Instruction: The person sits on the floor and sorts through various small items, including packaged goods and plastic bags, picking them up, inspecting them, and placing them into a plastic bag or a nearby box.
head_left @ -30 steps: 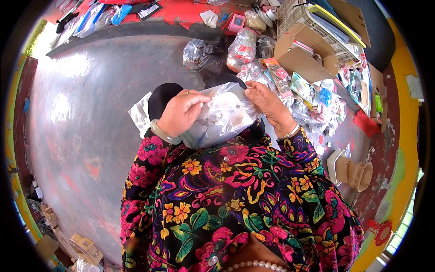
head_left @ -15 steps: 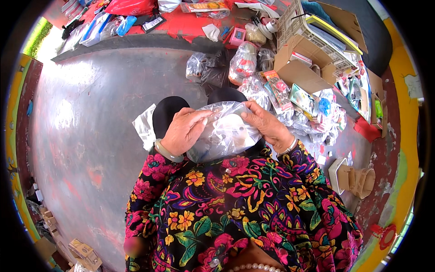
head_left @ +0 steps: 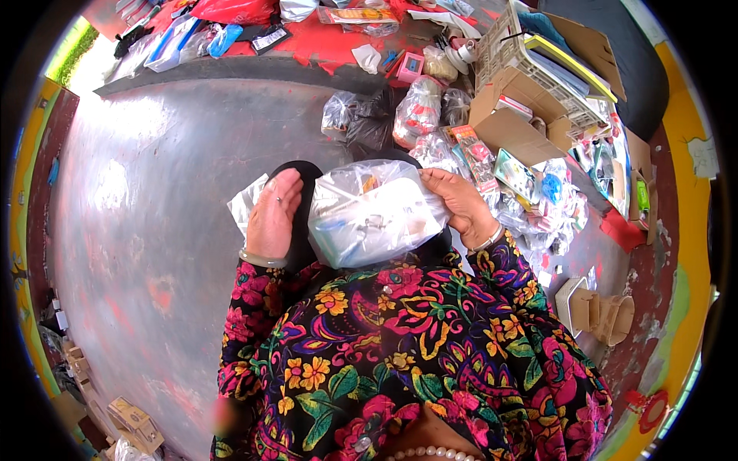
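A clear plastic bag [head_left: 369,215] with white and bluish items inside lies over my lap, its contents partly blurred by glare. My right hand [head_left: 463,201] pinches the bag's upper right edge between thumb and fingers. Off the bag's left side, my left hand [head_left: 278,211] is raised with its palm showing and nothing in it, the fingers stretched upward and slightly bent. A white plastic sheet or bag [head_left: 244,206] shows just left of that hand, beside my dark-clad knee.
Ahead to the right are filled clear bags [head_left: 419,107], a black bag [head_left: 370,127] and an open cardboard box [head_left: 511,115] by a plastic crate [head_left: 500,46]. A red-topped ledge [head_left: 323,54] with assorted goods runs along the back. Small cartons [head_left: 611,319] stand at right.
My left hand has let go of the bag, moved left and turned palm up. The right hand keeps its hold on the bag's edge, and more of the bag shows.
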A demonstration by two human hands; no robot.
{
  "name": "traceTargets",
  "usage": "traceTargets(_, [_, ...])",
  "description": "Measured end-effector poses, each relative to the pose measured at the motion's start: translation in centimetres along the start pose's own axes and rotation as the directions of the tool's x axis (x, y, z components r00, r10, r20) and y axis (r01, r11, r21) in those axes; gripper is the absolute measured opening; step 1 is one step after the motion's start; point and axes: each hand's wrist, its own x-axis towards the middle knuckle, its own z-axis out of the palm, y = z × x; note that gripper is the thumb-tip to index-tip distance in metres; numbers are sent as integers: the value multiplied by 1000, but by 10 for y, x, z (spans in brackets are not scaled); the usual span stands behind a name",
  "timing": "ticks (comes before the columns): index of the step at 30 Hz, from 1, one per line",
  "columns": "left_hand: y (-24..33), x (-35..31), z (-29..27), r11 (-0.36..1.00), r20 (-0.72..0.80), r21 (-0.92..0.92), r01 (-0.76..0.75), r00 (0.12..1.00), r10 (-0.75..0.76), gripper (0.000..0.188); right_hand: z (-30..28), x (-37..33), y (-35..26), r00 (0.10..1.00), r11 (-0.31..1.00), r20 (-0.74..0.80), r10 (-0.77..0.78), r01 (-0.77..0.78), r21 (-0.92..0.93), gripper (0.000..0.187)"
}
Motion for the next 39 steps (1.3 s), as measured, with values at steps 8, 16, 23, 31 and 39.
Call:
traceTargets(8, [-17,-13,16,803,292,-547,238,953,-83,80,9,3,2,995,940,61,-84,59,337,33])
traceTargets(16, [-3,-3,67,932,351,-361,-28,922,163,75,57,13,9,966,874,14,-259,228,429,25])
traceTargets(23, [14,8,79,878,235,-477,-48,955,179,60,78,3,4,932,905,17,-362,348,244,18])
traceTargets(31, [59,39,40,848,194,-529,-40,967,167,50,77,-9,-10,950,954,171,-261,281,-107,17])
traceTargets(39, [92,137,-31,963,117,-265,-54,989,88,39,63,34,-36,969,934,245,-41,124,-335,17])
